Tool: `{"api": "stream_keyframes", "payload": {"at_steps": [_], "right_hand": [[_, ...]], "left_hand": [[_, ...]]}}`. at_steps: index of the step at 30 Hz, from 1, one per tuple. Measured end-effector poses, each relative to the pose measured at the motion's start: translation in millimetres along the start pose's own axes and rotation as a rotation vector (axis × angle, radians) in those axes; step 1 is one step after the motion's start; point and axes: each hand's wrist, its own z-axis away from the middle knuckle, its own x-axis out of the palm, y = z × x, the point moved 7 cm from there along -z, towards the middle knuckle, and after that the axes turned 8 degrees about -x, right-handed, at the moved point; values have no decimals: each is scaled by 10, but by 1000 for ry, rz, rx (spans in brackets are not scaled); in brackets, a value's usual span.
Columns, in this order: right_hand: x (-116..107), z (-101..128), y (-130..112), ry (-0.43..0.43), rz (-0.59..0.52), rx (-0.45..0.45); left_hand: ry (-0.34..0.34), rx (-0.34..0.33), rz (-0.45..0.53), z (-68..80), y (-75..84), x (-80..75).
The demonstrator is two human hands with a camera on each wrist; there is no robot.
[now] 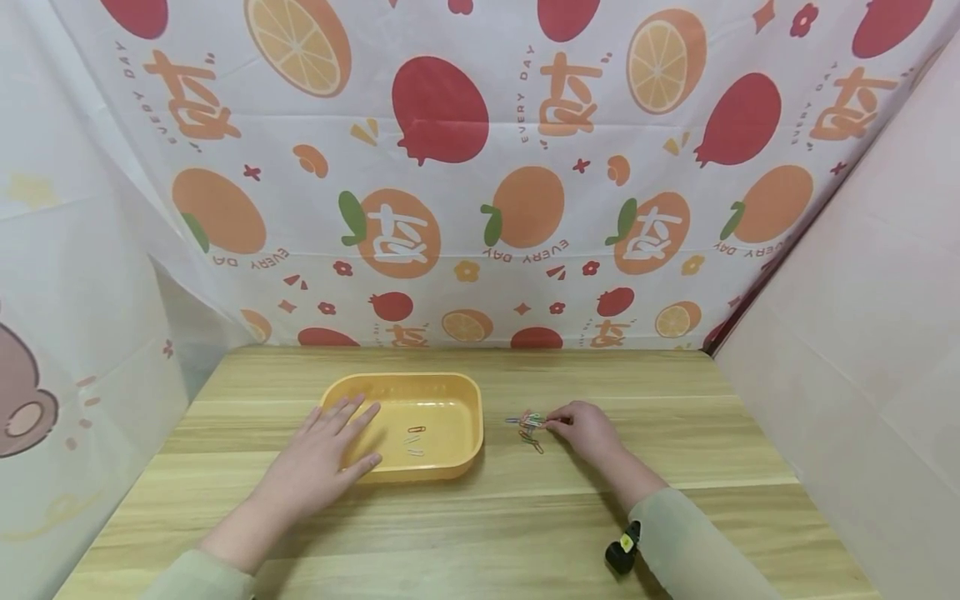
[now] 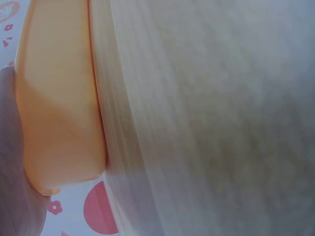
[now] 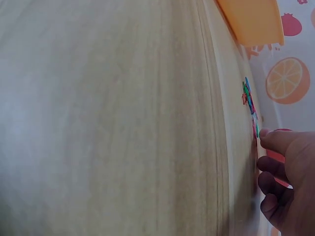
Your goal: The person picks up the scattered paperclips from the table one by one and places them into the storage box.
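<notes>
Resting flat with fingers spread, the left hand [image 1: 318, 462] lay on the near-left rim of the yellow tray [image 1: 450, 387], while the right hand [image 1: 588, 429], fingertips together, pinched at the paper clips [image 1: 529, 425] on the wooden table [image 1: 525, 517] just right of it.

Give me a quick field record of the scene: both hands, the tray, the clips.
left hand: fingers straight, resting on the near-left rim of the shallow orange plastic tray
right hand: fingertips at the small pile of coloured paper clips; an actual pinch cannot be told
tray contents: a few loose clips
pile location: on the light wooden table, right of the tray, apart from it
</notes>
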Motion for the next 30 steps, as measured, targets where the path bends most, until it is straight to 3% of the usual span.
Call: {"api": "stream_keyframes", "payload": {"at_steps": [30], "right_hand": [[34,-26,-9,-17,12,-21]], "left_hand": [[-12,-4,2,6,11,-13]]}}
